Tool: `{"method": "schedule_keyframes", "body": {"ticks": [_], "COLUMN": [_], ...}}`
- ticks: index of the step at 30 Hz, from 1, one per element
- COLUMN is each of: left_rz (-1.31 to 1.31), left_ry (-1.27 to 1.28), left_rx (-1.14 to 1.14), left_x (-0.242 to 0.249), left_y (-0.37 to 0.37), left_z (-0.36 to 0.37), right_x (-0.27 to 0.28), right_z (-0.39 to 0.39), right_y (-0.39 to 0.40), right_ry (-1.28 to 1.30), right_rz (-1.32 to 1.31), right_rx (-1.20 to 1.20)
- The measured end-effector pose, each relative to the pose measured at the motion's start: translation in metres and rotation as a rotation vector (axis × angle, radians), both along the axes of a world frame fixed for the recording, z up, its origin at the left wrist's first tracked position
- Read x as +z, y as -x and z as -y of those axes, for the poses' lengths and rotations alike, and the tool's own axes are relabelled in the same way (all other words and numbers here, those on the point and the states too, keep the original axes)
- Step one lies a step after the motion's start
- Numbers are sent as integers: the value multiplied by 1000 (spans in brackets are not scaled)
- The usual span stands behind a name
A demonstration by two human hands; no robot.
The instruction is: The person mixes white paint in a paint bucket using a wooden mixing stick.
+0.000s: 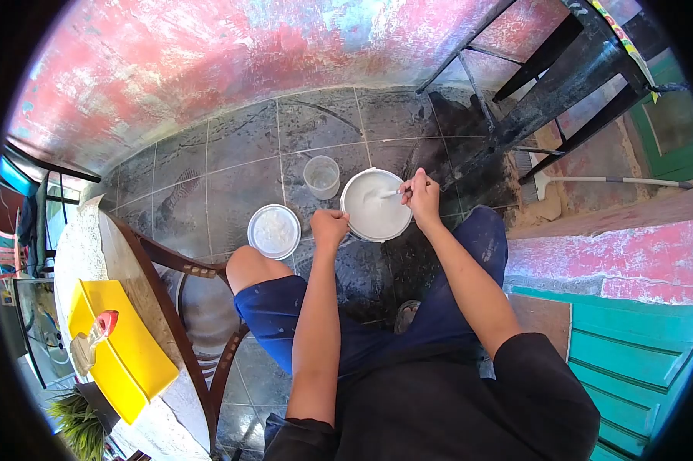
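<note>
A white bucket (351, 197) of white paint (373, 211) stands on the tiled floor between my knees. My left hand (329, 227) has its fingers closed at the bucket's left rim. Above the right side of the bucket, my right hand (422, 198) grips a thin, pale-handled stirrer (391, 193), whose lower end dips into the paint. Left of the bucket lies a round white lid (274, 231) smeared with white paint. A clear plastic cup (321, 177) sits just behind my left hand, close to the bucket.
At left, a table (150, 430) bears a yellow tray (124, 346) with a red-handled paintbrush (95, 338) on it. A wooden chair (197, 265) is beside my left knee. Dark furniture legs (546, 100) and a long-handled broom (542, 184) are at right. A pink wall (208, 61) stands behind.
</note>
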State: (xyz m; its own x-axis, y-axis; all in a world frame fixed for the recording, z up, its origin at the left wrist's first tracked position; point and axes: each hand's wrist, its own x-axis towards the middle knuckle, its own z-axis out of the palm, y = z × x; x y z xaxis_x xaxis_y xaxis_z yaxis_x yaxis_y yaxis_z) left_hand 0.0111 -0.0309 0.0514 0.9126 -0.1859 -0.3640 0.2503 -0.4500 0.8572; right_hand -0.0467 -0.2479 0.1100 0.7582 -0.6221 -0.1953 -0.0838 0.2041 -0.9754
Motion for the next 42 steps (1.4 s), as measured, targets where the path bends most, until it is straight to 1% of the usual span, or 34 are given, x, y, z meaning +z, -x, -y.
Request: {"method": "schedule_keyframes", "body": {"ticks": [1, 2, 4, 5, 6, 8, 9, 10, 12, 13, 14, 16, 17, 18, 20, 22, 24, 25, 26, 28, 29, 30, 32, 33, 34, 36, 37, 38, 40, 41, 42], "left_rz": [-12, -22, -33, -49, -49, -100, -103, -98, -94, -102, -111, -124, -141, -141, -155, -144, -128, -131, -131, -128, -131, -132, -139, -145, -143, -137, -143, -147, -140, -139, -142], "left_ry": [12, 25, 45, 64, 65, 58, 57, 67, 78, 101, 125, 137, 148, 149, 130, 130, 132, 140, 150, 140, 127, 127, 133, 132, 127, 122, 125, 130, 121, 112, 111], "left_rx": [13, 26, 29, 30, 31, 34, 37, 34, 27, 47, 68, 79, 90, 92, 81, 70, 53, 56, 57, 55, 55, 55, 57, 60, 57, 51, 49, 46, 43, 42, 43], "left_x": [2, 1, -1, 2, 4, 7, 9, 11, 7, 6, 6, 7, 12, 16, 20, 19, 17, 16, 18, 20, 20, 20, 19, 19, 18, 19, 20, 18, 13, 13, 12], "left_y": [1, 2, 1, 0, -1, 0, -1, -1, 0, 0, 0, -1, 0, 0, 0, 0, 0, 1, 0, 0, 0, 0, -1, 0, 0, 0, 0, 0, -2, -2, -2], "left_z": [0, -1, -1, -1, 0, 0, -1, -1, -1, 0, 0, -1, 0, 0, 0, -1, -2, -2, -2, -1, -1, -1, -1, -1, -2, -1, -2, -2, -1, -1, -1], "right_x": [-5, -9, -17, -15, -12, -7, -3, -1, 0, 0, -4, -14, -9, -3, 1, -3, -10, -13, -14, -16, -11, -6, -2, -1, -2, -4, -6, -9, -14, -10, -5], "right_z": [-2, -5, -14, -21, -21, -19, -14, -11, -4, -4, -5, -10, -16, -17, -16, -8, -3, -4, -7, -16, -20, -20, -18, -12, -11, -7, -8, -10, -15, -18, -17], "right_y": [1, 1, 3, 3, 1, -2, -5, -6, -7, -2, -1, 0, -1, -1, -2, -6, -7, -4, -3, -2, -2, -2, -4, -6, -6, -7, -5, -3, -2, -1, -1], "right_ry": [212, 213, 365, 272, 273, -47, -117, -118, 258, 432, 432, 320, 123, 125, -85, -93, 279, 438, 440, 375, 208, 209, -44, -27, -29, 300, 433, 433, 348, 136, 136], "right_rz": [-60, -57, -256, -250, -249, -108, -30, -34, -10, -88, -86, -286, -312, -312, -112, -68, -99, -147, -145, -349, -359, -360, -105, -44, -50, -76, -126, -124, -318, -317, -320], "right_rx": [22, 23, 207, 232, 232, 57, -42, -41, -46, 6, 5, 125, 118, 119, 25, -17, -3, 56, 53, 195, 198, 198, 42, 12, 11, 13, 66, 64, 207, 201, 202]}}
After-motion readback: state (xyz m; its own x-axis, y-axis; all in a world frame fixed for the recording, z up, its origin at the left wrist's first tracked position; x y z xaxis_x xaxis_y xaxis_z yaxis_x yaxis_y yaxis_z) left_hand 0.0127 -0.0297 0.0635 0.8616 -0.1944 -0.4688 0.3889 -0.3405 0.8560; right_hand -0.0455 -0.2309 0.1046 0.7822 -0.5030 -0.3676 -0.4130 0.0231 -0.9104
